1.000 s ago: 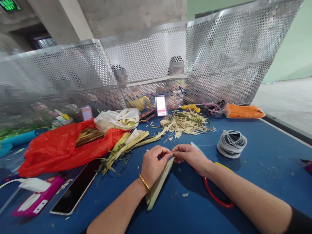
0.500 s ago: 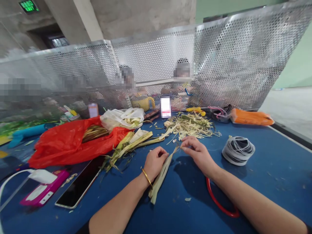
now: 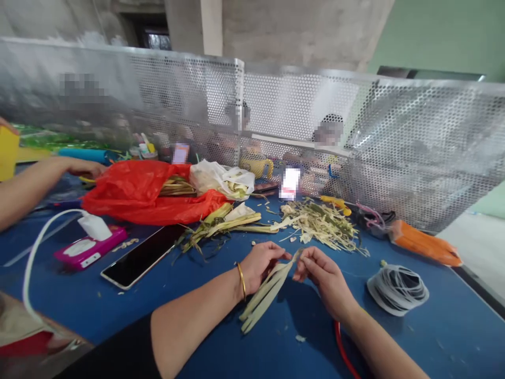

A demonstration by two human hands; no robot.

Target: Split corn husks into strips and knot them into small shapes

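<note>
My left hand (image 3: 263, 266), with a gold bangle at the wrist, is closed around a folded bundle of pale dried corn husk (image 3: 265, 302). The bundle's loose, split ends fan out toward me over the blue table. At its narrow tip my right hand (image 3: 320, 271) is closed, thumb against fingers, on the end of the husk. Any thread between those fingers is too fine to make out. Under my right forearm lies a red curved handle (image 3: 342, 350), partly hidden. Right of my right hand sits a spool of clear line (image 3: 397, 290).
Beyond my hands are husk scraps (image 3: 319, 223), husk stalks (image 3: 221, 226), a red plastic bag (image 3: 126, 192) and a white bag (image 3: 219, 176). A phone (image 3: 144, 258) and pink power strip (image 3: 90, 247) lie left. Another person's arm (image 3: 35, 184) reaches in. A perforated metal screen (image 3: 292, 105) stands behind.
The view has swung left and tilted. Another person's arm has come in at the left. My fingers have shifted closer together at the husk's tip.
</note>
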